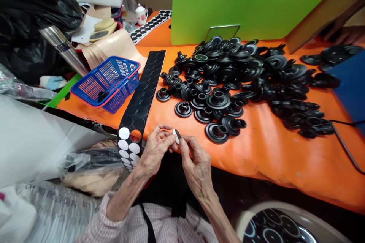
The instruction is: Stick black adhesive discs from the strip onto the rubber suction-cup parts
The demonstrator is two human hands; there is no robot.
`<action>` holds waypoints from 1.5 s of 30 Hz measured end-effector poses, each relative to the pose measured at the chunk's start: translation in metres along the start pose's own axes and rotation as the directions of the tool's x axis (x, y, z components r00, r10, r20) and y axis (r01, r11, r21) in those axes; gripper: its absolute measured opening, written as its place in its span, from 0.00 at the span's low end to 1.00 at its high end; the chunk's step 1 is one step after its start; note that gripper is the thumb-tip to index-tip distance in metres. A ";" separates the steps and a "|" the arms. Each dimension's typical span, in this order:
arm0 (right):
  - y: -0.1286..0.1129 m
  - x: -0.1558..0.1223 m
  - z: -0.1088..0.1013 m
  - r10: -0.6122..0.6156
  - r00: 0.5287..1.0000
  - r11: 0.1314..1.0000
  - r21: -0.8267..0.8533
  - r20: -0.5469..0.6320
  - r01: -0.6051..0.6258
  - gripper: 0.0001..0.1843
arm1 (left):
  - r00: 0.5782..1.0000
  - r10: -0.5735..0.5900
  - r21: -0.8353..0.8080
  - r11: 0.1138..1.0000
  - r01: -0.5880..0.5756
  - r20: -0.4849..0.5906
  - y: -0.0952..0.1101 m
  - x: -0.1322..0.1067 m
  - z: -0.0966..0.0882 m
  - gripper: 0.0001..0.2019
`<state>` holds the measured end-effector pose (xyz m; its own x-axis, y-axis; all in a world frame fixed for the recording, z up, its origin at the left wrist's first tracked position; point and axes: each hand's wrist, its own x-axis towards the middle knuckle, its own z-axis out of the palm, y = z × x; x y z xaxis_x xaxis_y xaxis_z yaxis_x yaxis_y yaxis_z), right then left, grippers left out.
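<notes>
Above the front edge of the orange table, I pinch a small round pad (176,136), black on one side and white on the other, in the fingertips of both hands. My left hand (155,148) grips its left side, and my right hand (197,161) holds its right edge between thumb and fingers. Left of them lies a long black strip (146,83) marked with rows of round cuts. White circles and one orange-showing hole appear at its near end, which hangs over the edge. Beyond my right hand stand several black flanged parts with short stems (218,100), heaped together.
A blue plastic basket (114,98) with a red rim stands left of the strip. A green board (256,3) rises behind the heap. At lower right, a pale tub (242,212) holds black round parts. A steel flask (64,47) leans at left; a blue panel (350,87) stands right.
</notes>
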<state>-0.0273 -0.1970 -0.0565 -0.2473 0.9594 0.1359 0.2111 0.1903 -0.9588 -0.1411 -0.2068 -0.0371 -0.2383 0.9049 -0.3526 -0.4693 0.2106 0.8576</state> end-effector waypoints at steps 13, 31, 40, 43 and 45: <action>-0.007 -0.006 -0.018 0.331 0.943 0.892 0.310 0.044 -0.328 0.18 | 0.840 0.456 0.820 0.330 -0.467 0.295 -0.004 -0.040 -0.028 0.16; 0.006 0.017 -0.049 0.290 0.935 0.907 0.369 -0.204 -0.201 0.17 | 0.909 0.397 0.876 0.385 -0.290 0.126 0.018 0.051 0.041 0.12; 0.013 0.009 -0.058 0.092 0.986 0.981 0.180 -0.141 -0.066 0.11 | 0.974 0.222 0.497 0.840 -0.218 0.052 0.016 0.085 0.018 0.08; 0.009 0.010 -0.058 0.123 0.989 0.977 0.186 -0.086 -0.105 0.11 | 0.988 -0.141 -0.021 0.990 0.143 0.056 0.023 0.061 0.011 0.10; 0.005 0.011 -0.055 0.164 0.985 0.962 0.231 -0.058 -0.146 0.11 | 0.958 -0.276 -0.205 0.936 0.286 0.079 0.024 0.049 0.009 0.08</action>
<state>0.0228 -0.1743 -0.0465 -0.1541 0.9880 -0.0088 0.0203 -0.0057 -0.9998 -0.1563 -0.1544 -0.0300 -0.0316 0.8380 -0.5447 -0.6817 0.3805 0.6249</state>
